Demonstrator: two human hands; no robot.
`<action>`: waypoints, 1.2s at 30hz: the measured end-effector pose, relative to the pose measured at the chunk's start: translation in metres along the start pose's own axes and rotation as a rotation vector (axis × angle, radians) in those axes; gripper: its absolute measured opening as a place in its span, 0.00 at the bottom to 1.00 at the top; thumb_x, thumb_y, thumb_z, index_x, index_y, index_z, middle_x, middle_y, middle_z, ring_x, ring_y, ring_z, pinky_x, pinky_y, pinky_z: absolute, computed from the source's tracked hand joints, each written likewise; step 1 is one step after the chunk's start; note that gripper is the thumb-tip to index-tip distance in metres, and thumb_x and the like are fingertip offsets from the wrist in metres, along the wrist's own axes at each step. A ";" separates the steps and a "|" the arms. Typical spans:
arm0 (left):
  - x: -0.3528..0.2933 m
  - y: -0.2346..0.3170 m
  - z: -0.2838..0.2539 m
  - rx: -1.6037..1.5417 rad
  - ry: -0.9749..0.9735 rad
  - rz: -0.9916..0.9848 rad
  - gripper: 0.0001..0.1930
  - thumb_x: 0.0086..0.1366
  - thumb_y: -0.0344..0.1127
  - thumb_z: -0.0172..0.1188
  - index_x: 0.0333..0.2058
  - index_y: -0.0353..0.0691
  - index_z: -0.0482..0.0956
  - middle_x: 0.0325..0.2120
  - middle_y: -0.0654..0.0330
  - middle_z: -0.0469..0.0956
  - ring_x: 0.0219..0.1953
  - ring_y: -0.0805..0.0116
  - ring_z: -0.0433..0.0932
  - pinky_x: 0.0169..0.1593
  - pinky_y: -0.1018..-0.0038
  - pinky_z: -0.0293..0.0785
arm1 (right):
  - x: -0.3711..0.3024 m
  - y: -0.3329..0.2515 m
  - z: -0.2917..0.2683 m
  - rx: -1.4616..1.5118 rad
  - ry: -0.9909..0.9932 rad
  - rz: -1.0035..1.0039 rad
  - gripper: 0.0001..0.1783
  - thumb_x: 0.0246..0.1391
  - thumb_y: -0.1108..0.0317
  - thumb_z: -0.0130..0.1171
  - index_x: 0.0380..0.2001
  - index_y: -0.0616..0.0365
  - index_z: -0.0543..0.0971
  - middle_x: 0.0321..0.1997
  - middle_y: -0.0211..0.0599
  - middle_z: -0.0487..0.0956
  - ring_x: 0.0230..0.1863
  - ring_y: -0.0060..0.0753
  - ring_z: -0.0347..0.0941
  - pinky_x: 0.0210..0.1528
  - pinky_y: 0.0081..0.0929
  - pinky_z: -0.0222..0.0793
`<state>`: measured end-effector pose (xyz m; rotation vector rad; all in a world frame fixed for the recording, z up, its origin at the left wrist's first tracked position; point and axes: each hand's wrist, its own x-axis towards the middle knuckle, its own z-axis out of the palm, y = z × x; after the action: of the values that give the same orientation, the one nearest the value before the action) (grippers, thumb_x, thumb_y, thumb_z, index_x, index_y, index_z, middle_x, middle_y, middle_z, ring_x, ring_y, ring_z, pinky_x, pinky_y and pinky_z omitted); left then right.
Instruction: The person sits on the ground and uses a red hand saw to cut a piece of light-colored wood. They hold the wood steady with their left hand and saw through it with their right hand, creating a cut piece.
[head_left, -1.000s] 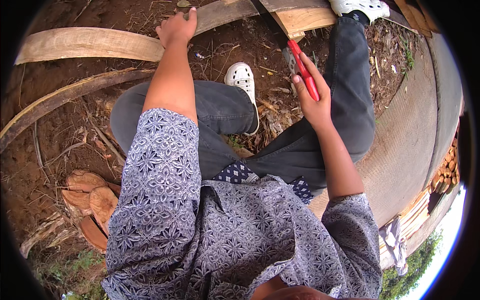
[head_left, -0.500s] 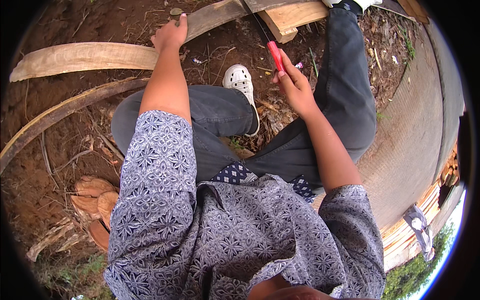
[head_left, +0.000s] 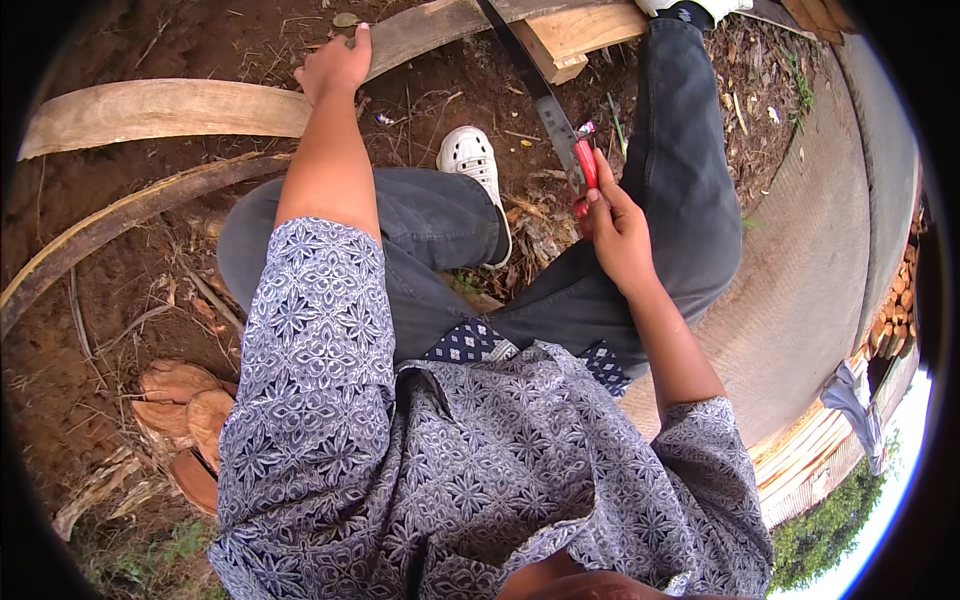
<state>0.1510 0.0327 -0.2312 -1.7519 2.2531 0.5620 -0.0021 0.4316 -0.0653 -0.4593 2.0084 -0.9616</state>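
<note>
My left hand (head_left: pixel 335 68) holds down a long wooden plank (head_left: pixel 165 108), its fingers bent over the far edge and the thumb stretched out along the top. In my right hand (head_left: pixel 618 228) is a handsaw, closed around its red handle (head_left: pixel 584 163). The dark saw blade (head_left: pixel 527 65) runs up and left from the handle, reaching the plank at the top of the picture. How deep its teeth sit in the wood cannot be seen. Beneath the plank, close to the blade, lies a pale wooden block (head_left: pixel 588 36).
A curved strip of bark-edged wood (head_left: pixel 120 215) lies on the soil at left. Cut wood pieces (head_left: pixel 185 400) are heaped lower left. My white clog (head_left: pixel 468 160) stands between plank and legs. A grey sheet (head_left: pixel 790 290) spreads at right, with stacked wood (head_left: pixel 893 310) beyond.
My right hand has drawn the saw back toward my body and slightly right, so more of the blade shows. My left hand stays in place on the plank.
</note>
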 end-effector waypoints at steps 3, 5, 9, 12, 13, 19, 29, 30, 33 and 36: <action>0.001 0.010 0.002 0.043 0.036 0.047 0.39 0.72 0.71 0.32 0.68 0.53 0.73 0.65 0.55 0.74 0.69 0.55 0.69 0.72 0.52 0.54 | 0.003 -0.004 0.001 0.014 0.048 -0.004 0.29 0.73 0.70 0.51 0.74 0.51 0.65 0.30 0.24 0.74 0.32 0.14 0.67 0.39 0.17 0.68; 0.004 0.012 0.003 0.061 0.062 0.075 0.40 0.72 0.72 0.31 0.69 0.53 0.71 0.66 0.54 0.73 0.70 0.54 0.68 0.72 0.52 0.54 | 0.011 -0.001 0.005 0.029 0.105 0.018 0.28 0.73 0.69 0.52 0.73 0.53 0.67 0.30 0.23 0.74 0.32 0.14 0.67 0.38 0.17 0.68; 0.005 0.002 0.003 0.055 0.020 0.044 0.41 0.72 0.72 0.31 0.69 0.53 0.70 0.66 0.56 0.73 0.70 0.54 0.67 0.72 0.52 0.55 | 0.006 -0.017 0.004 0.047 -0.003 0.047 0.28 0.72 0.68 0.54 0.72 0.54 0.68 0.31 0.20 0.74 0.30 0.12 0.66 0.35 0.17 0.66; 0.006 0.000 0.001 0.045 -0.023 0.029 0.41 0.71 0.73 0.31 0.69 0.53 0.70 0.66 0.55 0.73 0.70 0.53 0.68 0.72 0.51 0.55 | -0.005 -0.056 -0.014 0.194 -0.099 -0.059 0.31 0.71 0.65 0.55 0.74 0.56 0.65 0.37 0.21 0.74 0.34 0.13 0.66 0.39 0.16 0.65; 0.005 -0.002 0.001 0.041 -0.031 0.023 0.41 0.71 0.73 0.31 0.69 0.53 0.70 0.66 0.54 0.73 0.70 0.52 0.68 0.72 0.51 0.55 | -0.012 -0.071 -0.017 0.253 -0.134 -0.126 0.32 0.71 0.64 0.55 0.74 0.56 0.64 0.39 0.22 0.74 0.35 0.14 0.66 0.40 0.16 0.66; 0.009 0.001 -0.003 0.034 0.008 0.022 0.41 0.70 0.74 0.32 0.69 0.55 0.71 0.65 0.53 0.74 0.69 0.51 0.69 0.71 0.50 0.55 | 0.023 -0.133 0.012 0.150 -0.078 -0.441 0.32 0.66 0.63 0.62 0.71 0.57 0.68 0.47 0.31 0.80 0.43 0.16 0.73 0.49 0.20 0.70; 0.003 0.006 0.000 0.013 0.040 0.022 0.38 0.72 0.70 0.32 0.64 0.54 0.76 0.61 0.56 0.78 0.66 0.56 0.71 0.69 0.53 0.56 | -0.015 -0.112 -0.022 -0.005 0.079 -0.299 0.23 0.67 0.66 0.60 0.62 0.61 0.77 0.53 0.35 0.82 0.46 0.20 0.76 0.52 0.21 0.71; 0.007 0.004 0.000 0.008 0.038 0.027 0.39 0.72 0.71 0.32 0.66 0.54 0.74 0.62 0.55 0.77 0.68 0.55 0.70 0.70 0.52 0.56 | -0.028 -0.118 -0.030 -0.033 0.096 -0.278 0.22 0.67 0.67 0.59 0.62 0.62 0.77 0.53 0.35 0.82 0.46 0.20 0.76 0.52 0.21 0.71; 0.006 -0.007 0.002 0.018 0.049 0.021 0.40 0.71 0.72 0.32 0.68 0.53 0.73 0.64 0.54 0.76 0.68 0.54 0.69 0.70 0.52 0.56 | -0.023 -0.128 -0.026 0.003 0.075 -0.305 0.21 0.66 0.68 0.61 0.60 0.61 0.79 0.51 0.34 0.83 0.45 0.19 0.76 0.52 0.21 0.71; -0.004 0.000 0.006 0.011 0.052 0.031 0.38 0.72 0.70 0.32 0.65 0.53 0.75 0.62 0.55 0.77 0.67 0.55 0.71 0.69 0.53 0.56 | 0.053 -0.113 0.004 -0.028 0.070 -0.407 0.20 0.66 0.68 0.62 0.59 0.57 0.80 0.48 0.33 0.84 0.43 0.17 0.75 0.51 0.20 0.71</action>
<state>0.1519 0.0387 -0.2355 -1.7487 2.3174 0.5156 -0.0325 0.3254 -0.0083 -0.8841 2.0334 -1.2075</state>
